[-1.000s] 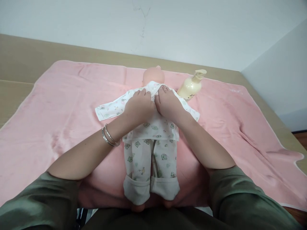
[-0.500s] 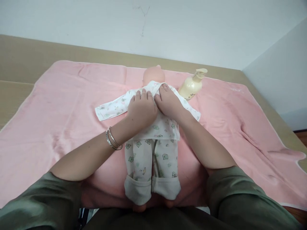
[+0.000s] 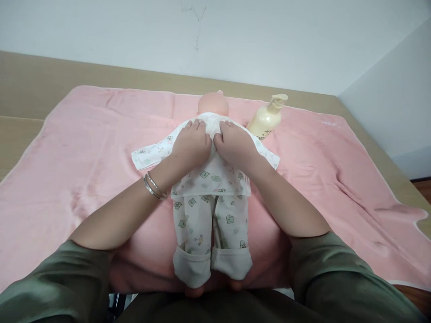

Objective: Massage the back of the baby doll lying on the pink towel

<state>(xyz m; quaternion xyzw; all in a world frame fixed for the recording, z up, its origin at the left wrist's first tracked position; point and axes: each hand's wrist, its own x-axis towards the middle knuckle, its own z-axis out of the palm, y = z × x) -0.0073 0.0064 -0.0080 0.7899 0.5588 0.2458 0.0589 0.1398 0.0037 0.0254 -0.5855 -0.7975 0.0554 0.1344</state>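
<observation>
A baby doll [image 3: 213, 103] lies stretched out with its bald head away from me, no face showing. It wears a white long-sleeved shirt [image 3: 212, 175] with small printed animals, and matching trousers [image 3: 197, 220] with turned-up cuffs. At the upper left of the shirt, my left hand [image 3: 192, 142] has its bent fingers closed on the cloth. My right hand [image 3: 234, 142] mirrors it on the upper right, thumb close to the fingers. Between the two hands the fabric below the neck lies fairly smooth. My fingertips are partly hidden by the backs of my hands.
A cream pump bottle [image 3: 266, 120] leans to the right beside the doll's shoulder. Under everything spreads a pink blanket [image 3: 319, 179], wrinkled at the right, over a wooden surface [image 3: 134, 72]. A white wall [image 3: 134, 36] rises behind.
My left hand has shifted slightly up and left, and its fingers are drawn closer together. The gap between my hands is wider. The fold at the shirt's collar has smoothed out.
</observation>
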